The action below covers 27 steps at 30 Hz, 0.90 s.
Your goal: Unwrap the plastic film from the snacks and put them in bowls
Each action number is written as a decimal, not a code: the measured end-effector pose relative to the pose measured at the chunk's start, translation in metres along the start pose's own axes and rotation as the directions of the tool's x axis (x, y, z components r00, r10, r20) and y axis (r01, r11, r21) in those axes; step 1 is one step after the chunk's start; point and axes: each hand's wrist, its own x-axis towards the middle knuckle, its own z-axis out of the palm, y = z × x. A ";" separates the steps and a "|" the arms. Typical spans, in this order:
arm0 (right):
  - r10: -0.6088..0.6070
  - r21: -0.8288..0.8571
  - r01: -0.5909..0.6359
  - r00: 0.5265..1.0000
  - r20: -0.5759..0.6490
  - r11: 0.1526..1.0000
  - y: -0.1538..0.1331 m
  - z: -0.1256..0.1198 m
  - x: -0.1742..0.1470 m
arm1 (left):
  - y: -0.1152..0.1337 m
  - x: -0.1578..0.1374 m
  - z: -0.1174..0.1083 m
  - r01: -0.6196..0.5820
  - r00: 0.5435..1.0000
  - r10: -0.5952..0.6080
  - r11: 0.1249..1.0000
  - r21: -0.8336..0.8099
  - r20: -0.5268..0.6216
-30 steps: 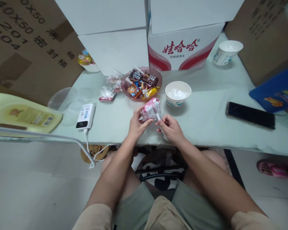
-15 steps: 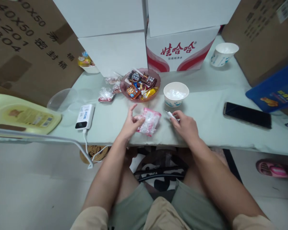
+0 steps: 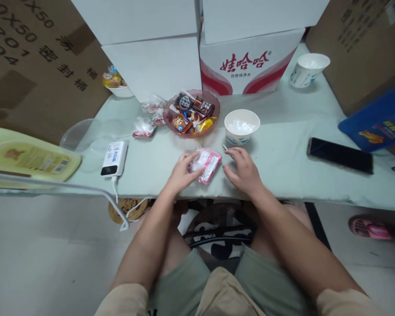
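My left hand [image 3: 183,174] is closed on the left side of a small pink-and-clear plastic packet [image 3: 208,166], thumb on its near face and fingers along the far edge. The packet is at the front of the table. To its right, my right hand [image 3: 242,169] is low over the cloth with thumb and index finger apart. A slim tool [image 3: 225,148] with a metal-looking tip pokes out by the index fingertip; the rest of it is hidden under the fingers. Just beyond stands a paper bowl [image 3: 242,125] with clear, shiny material inside.
A pink glass bowl [image 3: 166,115] holds wrapped sweets, with crumpled wrapped packets [image 3: 145,127] beside it. A power bank [image 3: 114,159] with a cable and a yellow bottle [image 3: 33,159] lie left. A phone [image 3: 339,156] and second paper bowl [image 3: 307,70] are right. White cartons [image 3: 246,70] stand behind.
My left fingers have come down onto the packet, which has turned slightly. My right hand has moved a little left and away from me, and its thumb has parted from the slim tool.
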 end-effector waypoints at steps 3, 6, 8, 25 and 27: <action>-0.041 0.137 0.041 0.999 -0.003 0.990 -0.007 0.006 0.001 | -0.001 0.001 0.000 -0.105 0.986 0.134 0.962 -0.252 0.100; 0.054 0.232 -0.055 0.998 0.008 0.971 -0.009 0.007 0.004 | -0.003 0.006 -0.001 -0.137 0.987 0.161 0.885 -0.446 0.016; 0.160 0.267 -0.147 0.987 -0.026 0.952 -0.006 0.005 0.007 | -0.004 0.010 -0.002 -0.127 0.987 0.060 0.859 -0.496 -0.150; -0.129 -0.124 0.154 0.974 0.186 0.980 -0.013 -0.002 -0.003 | 0.016 0.010 -0.006 0.158 0.905 -0.333 0.840 -0.520 -0.263; -0.148 -0.140 0.172 0.975 0.166 0.975 -0.012 -0.001 -0.002 | 0.019 0.015 -0.004 0.146 0.877 -0.402 0.746 -0.650 -0.264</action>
